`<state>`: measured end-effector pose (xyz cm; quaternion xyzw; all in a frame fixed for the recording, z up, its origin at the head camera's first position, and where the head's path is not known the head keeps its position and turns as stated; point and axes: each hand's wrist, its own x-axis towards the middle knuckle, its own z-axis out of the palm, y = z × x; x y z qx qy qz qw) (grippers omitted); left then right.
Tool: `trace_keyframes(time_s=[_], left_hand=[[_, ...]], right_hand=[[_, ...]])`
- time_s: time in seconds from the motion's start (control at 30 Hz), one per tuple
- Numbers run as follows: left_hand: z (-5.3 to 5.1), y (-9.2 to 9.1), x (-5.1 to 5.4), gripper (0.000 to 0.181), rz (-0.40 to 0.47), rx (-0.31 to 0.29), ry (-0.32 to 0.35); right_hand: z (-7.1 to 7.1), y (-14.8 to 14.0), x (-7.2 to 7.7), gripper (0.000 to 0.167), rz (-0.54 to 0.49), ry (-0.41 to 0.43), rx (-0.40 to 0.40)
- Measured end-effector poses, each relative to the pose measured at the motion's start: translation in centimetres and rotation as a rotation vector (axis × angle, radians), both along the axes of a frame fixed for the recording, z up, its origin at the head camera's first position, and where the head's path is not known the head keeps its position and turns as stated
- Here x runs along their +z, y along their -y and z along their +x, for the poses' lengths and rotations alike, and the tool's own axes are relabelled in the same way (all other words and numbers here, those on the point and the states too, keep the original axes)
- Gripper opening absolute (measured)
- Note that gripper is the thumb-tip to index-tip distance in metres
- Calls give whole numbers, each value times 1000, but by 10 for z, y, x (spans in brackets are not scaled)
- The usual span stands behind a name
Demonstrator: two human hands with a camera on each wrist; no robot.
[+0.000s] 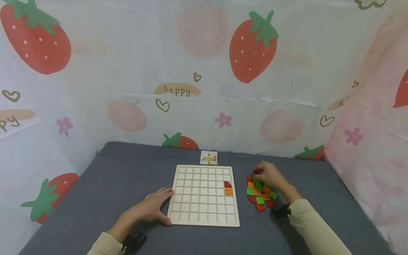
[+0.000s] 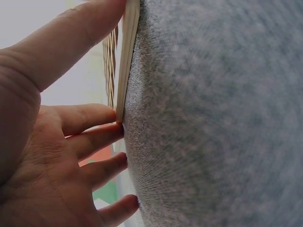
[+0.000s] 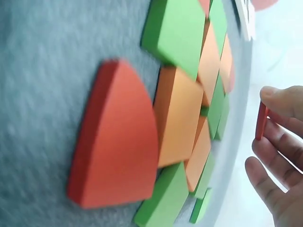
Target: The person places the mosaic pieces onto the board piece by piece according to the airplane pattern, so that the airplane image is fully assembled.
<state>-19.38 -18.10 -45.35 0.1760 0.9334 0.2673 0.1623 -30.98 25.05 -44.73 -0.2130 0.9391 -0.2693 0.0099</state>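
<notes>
A pale wooden grid board lies flat on the dark cloth. My left hand touches its left edge with the thumb and fingertips, the fingers spread and fairly straight. On the board's right side, a red quarter-round tile sits in a cell directly above an orange square tile. Over the far end of a loose group of tiles, my right hand pinches a thin red tile between thumb and fingers. Its full outline cannot be made out, as it shows edge-on in the right wrist view.
Green square tiles, orange ones and several red rounded tiles lie jumbled right of the board. A small card with a coloured grid picture lies beyond the board's far edge. Strawberry-printed curtains stand behind and beside the table.
</notes>
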Motion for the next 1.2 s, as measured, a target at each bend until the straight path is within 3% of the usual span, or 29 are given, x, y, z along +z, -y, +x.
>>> trace_keyframes(time_s=[0.47, 1.2], left_hand=[[-1, 0, -2, 99, 2, 7, -2], [-2, 1, -2, 99, 17, -4, -7]], right_hand=[[20, 21, 3, 28, 38, 19, -82], [50, 50, -2, 25, -11, -58, -9]])
